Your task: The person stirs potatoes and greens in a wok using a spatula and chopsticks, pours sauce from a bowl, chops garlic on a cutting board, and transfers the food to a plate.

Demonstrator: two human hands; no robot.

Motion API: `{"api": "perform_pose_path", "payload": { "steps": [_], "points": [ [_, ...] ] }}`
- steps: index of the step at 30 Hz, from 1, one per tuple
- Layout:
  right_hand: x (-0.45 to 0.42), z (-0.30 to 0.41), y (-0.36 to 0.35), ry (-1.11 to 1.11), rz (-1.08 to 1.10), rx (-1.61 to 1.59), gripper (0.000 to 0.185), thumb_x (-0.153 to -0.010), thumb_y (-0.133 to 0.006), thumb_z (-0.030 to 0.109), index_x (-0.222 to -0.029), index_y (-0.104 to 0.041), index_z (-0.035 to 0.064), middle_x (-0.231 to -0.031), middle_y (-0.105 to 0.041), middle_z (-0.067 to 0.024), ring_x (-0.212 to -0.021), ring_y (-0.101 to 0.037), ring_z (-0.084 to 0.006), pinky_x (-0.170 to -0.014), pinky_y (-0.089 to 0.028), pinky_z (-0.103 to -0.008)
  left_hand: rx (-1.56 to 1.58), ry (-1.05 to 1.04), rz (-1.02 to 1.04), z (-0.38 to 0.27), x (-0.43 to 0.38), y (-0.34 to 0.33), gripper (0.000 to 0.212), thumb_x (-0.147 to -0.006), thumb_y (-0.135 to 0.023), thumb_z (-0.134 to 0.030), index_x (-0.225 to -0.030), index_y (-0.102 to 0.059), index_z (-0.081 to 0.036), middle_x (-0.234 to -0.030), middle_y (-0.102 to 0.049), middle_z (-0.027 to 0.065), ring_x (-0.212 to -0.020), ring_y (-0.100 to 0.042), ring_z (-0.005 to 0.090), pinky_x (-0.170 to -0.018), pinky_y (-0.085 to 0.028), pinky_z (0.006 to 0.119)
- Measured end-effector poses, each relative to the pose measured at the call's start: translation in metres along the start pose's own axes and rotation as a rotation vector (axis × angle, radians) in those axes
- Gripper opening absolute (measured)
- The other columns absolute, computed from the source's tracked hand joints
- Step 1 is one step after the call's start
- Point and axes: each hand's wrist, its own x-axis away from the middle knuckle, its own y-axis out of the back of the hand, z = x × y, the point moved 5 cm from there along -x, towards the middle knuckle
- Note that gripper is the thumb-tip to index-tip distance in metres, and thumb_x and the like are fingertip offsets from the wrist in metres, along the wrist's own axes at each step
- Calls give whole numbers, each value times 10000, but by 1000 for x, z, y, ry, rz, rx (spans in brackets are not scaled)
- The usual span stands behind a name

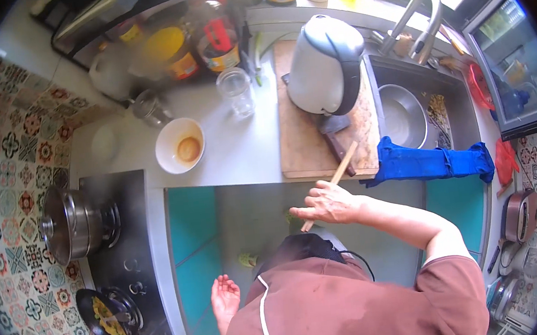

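My right hand (330, 203) is closed around a pair of wooden chopsticks (346, 161). They slant up toward the front edge of a wooden cutting board (291, 150), with their far ends over it. Close to those ends lies a cleaver, its dark handle (338, 150) showing while most of its blade is hidden under an electric kettle (319, 69). Down at my side, my left hand (225, 297) hangs with nothing in it, its palm up and fingers slightly curled. A white bowl (168, 148) with brown liquid at its bottom stands on the counter.
On the stove (136, 260) at left are a lidded steel pot (66, 225) and a frying pan (87, 309) with food. A glass jar (236, 92) stands left of the board. The sink (455, 99) holds a metal basin (400, 114); a blue cloth (435, 162) drapes its front edge.
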Motion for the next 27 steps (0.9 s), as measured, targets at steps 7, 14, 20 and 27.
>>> {"api": "perform_pose_path", "payload": {
  "steps": [7, 14, 20, 27],
  "points": [
    [98, -80, 62, -407, -391, 155, 144, -747, -626, 229, -720, -518, 138, -672, -482, -9, -712, -510, -193, -664, -413, -334, -661, -106, 138, 18, 13, -105, 181, -912, -533, -190, -1019, -542, -44, -945, -614, 84, -774, -578, 149, -681, -492, 277],
    [137, -61, 73, -781, -536, 240, 108, -782, -628, 218, -779, -548, 145, -615, -461, -20, -567, -497, -196, -518, -398, -328, -1422, -395, 910, 113, 7, -331, 478, -835, -638, -136, -1252, -445, -6, -1197, -513, 95, -1144, -473, 196, -954, -399, 343],
    [145, -13, 67, -974, -486, 217, 187, -762, -646, 232, -666, -514, 140, -558, -482, -46, -526, -499, -234, -514, -397, -349, -1291, -843, 908, 232, -40, -452, 789, -666, -764, -346, -1263, -412, 29, -1232, -493, 217, -1177, -457, 323, -1005, -345, 388],
    [178, -25, 63, -1079, -553, 184, 175, -754, -648, 201, -649, -530, 126, -568, -486, -49, -530, -486, -245, -519, -391, -354, -987, -998, 794, 232, -57, -468, 401, -758, -695, -164, -1082, -545, 19, -938, -630, 93, -858, -596, 197, -790, -471, 309]
  ]
}}
